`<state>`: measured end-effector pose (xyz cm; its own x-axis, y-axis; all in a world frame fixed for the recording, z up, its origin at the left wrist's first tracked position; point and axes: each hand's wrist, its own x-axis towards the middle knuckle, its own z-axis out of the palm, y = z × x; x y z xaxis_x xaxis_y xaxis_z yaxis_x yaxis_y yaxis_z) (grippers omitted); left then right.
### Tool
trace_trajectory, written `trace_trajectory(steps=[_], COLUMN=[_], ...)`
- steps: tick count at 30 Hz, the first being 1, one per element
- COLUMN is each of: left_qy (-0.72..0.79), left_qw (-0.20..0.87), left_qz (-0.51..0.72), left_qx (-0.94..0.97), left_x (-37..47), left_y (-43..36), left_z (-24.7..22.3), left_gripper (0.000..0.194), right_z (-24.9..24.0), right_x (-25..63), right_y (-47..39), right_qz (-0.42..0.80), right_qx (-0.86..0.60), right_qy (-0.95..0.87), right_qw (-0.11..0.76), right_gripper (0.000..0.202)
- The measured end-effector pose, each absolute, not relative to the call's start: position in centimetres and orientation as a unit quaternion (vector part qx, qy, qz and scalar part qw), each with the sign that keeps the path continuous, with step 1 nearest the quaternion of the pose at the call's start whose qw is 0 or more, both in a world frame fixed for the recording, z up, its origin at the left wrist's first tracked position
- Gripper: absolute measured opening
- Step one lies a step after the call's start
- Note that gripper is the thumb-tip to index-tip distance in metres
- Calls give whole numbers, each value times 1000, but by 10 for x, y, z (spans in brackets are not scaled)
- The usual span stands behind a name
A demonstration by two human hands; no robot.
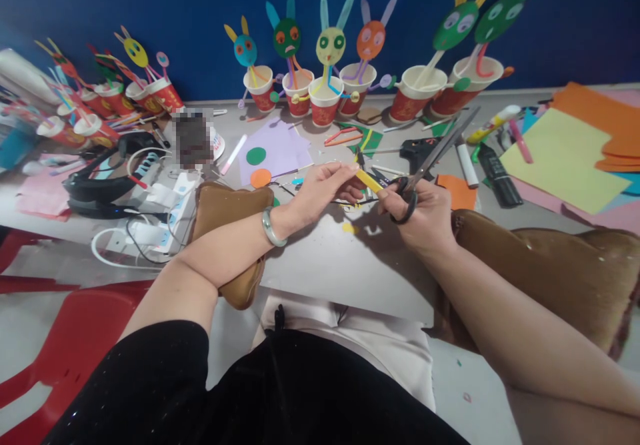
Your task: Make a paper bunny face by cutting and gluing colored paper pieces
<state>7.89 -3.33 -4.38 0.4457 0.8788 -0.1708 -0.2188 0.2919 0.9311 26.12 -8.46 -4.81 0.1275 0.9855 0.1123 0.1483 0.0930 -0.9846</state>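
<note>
A narrow yellow strip (369, 181), apparently paper, stretches between my two hands above the table. Its left end is pinched between the thumb and fingers of my left hand (320, 191), which has a bangle at the wrist. My right hand (425, 217) is closed around black-handled scissors (445, 148), their blades pointing up and away to the right. The thumb and fingertips of that same hand also touch the strip's right end. Below the hands lie small yellow scraps (350, 229) and a dark cable, partly hidden by my fingers.
Red paper cups (325, 108) with paper rabbit-like figures line the blue wall. A glue gun (417, 155), a black marker-like tool (500, 175) and coloured sheets (565, 158) lie right. Brown cushions (545, 265) flank my forearms; a power strip (177, 211) with cables lies left.
</note>
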Motion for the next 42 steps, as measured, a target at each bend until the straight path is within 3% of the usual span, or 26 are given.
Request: trace_trajectory(steps=[9,19,28,36,42], left_qy=[330,326,341,336,360], left_qw=[706,692,684,684,685], left_qz=[329,352,335,349,368], left_qx=[533,540,551,545,515], left_x=[73,71,74,72,70], left_y=[-32,-33,-38,-35,-34], left_z=[-43,-43,-38,-35,-29], left_gripper=[63,47,42,48,42], right_z=[-44,-46,-44,-43,-48], right_x=[262,262,260,260,262], right_y=[-84,-84,-84,-85,-82], right_qz=[406,409,434,439,434], right_qx=[-539,-533,-521,-527,-523], right_qy=[-535,-535,-554,-542,-544], right_qw=[508,512,482,485,492], right_gripper=[40,25,50,41,41])
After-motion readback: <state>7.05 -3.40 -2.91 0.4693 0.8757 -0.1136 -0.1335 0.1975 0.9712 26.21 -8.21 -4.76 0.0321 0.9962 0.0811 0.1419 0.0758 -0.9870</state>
